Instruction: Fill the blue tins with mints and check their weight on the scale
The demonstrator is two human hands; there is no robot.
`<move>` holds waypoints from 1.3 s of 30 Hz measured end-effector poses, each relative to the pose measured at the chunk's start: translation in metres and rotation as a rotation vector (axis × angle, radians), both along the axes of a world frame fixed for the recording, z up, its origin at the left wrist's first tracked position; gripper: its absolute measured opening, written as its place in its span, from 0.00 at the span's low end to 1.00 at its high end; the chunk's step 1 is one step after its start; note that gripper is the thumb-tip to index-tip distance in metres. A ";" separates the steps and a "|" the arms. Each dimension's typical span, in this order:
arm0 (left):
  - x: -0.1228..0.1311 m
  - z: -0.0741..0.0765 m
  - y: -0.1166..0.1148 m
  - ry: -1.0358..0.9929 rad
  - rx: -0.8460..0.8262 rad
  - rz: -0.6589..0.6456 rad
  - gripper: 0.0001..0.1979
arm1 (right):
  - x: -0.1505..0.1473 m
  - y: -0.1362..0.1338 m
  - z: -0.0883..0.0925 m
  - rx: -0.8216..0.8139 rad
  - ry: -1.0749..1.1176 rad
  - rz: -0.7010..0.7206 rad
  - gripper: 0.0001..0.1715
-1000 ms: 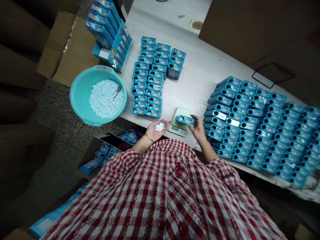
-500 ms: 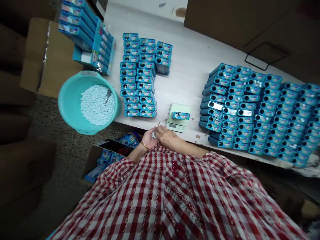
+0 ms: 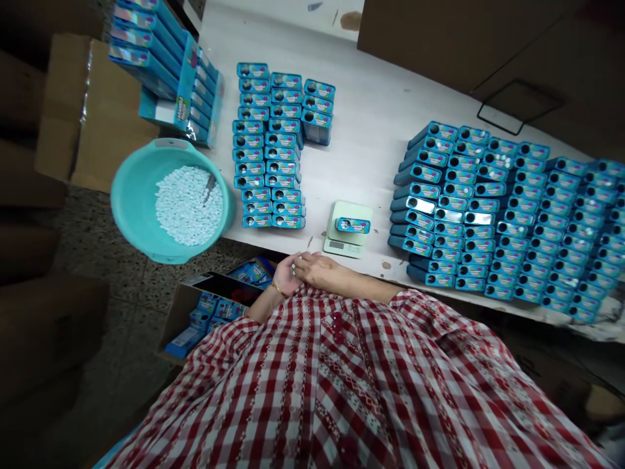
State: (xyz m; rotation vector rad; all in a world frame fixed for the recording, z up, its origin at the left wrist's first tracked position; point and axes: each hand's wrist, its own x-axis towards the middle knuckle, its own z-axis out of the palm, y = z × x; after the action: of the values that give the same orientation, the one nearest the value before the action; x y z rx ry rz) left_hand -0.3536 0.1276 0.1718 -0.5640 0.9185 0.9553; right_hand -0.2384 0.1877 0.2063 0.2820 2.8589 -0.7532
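Note:
My left hand (image 3: 287,275), with a thin gold bangle at the wrist, is cupped palm up just off the table's front edge. A few small white pellets show in it. My right hand (image 3: 318,271) lies against it, its bent fingers reaching into the left palm; what those fingertips hold is hidden. Just beyond my hands stands a pale kitchen scale (image 3: 360,210) with a small display. On its pan rests a blue tin (image 3: 353,225) with a dark round spot on its printed top. To the left, a turquoise tub (image 3: 134,202) holds many white pellets (image 3: 185,208) and a scoop.
Rows of upright blue tins (image 3: 251,155) stand left of the scale, and a larger block of tins (image 3: 469,215) stands right. A blue display box (image 3: 183,104) with tins is at the back left. Below the table edge, a carton (image 3: 178,299) holds blue packs.
Both hands have drawn slightly left and toward my body, staying together. Fewer white pellets show between them. The tin on the scale has stayed put.

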 end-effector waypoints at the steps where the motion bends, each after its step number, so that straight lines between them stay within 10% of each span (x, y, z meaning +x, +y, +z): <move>1: 0.000 0.000 0.001 -0.005 -0.001 -0.003 0.16 | 0.002 0.001 0.002 0.008 -0.001 0.007 0.12; 9: 0.006 0.006 0.006 0.030 -0.070 0.031 0.12 | 0.016 0.012 0.008 -0.054 0.104 0.049 0.12; 15: -0.022 0.021 0.013 0.089 -0.070 0.227 0.15 | 0.089 0.060 -0.009 0.088 0.385 -0.735 0.20; 20: -0.067 0.029 0.022 0.220 0.048 0.428 0.15 | 0.120 0.084 -0.034 0.069 0.157 -0.646 0.28; 26: -0.083 0.030 0.017 0.267 0.057 0.534 0.15 | 0.089 0.113 -0.038 0.103 0.131 -0.617 0.22; 35: -0.071 0.026 0.008 0.258 -0.007 0.606 0.13 | -0.040 0.229 -0.065 0.144 0.147 -0.815 0.25; 39: -0.068 0.024 0.008 0.251 -0.018 0.571 0.14 | -0.002 0.234 -0.065 0.216 0.300 -0.805 0.24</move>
State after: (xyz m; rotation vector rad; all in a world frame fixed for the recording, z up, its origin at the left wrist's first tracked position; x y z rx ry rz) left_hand -0.4220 0.1355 0.1958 -0.7531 1.0101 1.5590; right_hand -0.2401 0.4212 0.1411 1.5248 3.0699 -0.6190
